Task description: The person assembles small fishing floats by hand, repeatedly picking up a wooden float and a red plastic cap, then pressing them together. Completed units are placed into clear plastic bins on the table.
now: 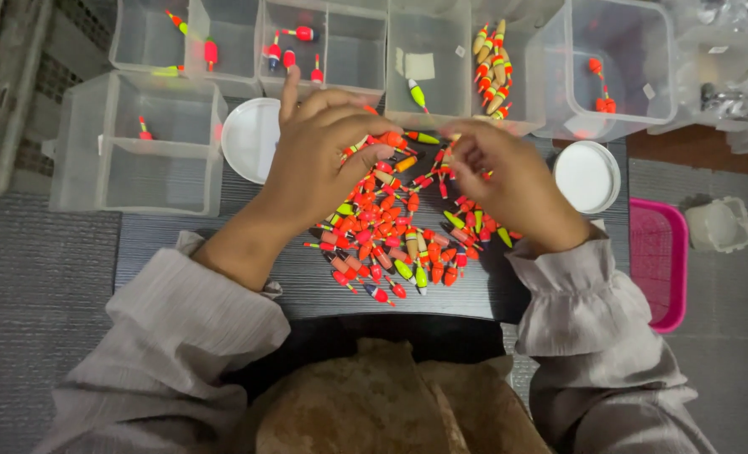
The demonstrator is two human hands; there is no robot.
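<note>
Left hand lies palm down over the pile of small fishing floats on the dark worktop, fingers loosely spread, its thumb and forefinger closing on one orange float at the pile's far edge. Right hand is curled, pinching a few floats between its fingertips just beside the left thumb. The floats look very light, hard and smooth, with thin stems that could snap or slip, so the plump painted body seems the safer place to pinch than the stem. Beyond both hands stand clear plastic bins, some holding sorted floats. Two white round lids lie outside the hands.
</note>
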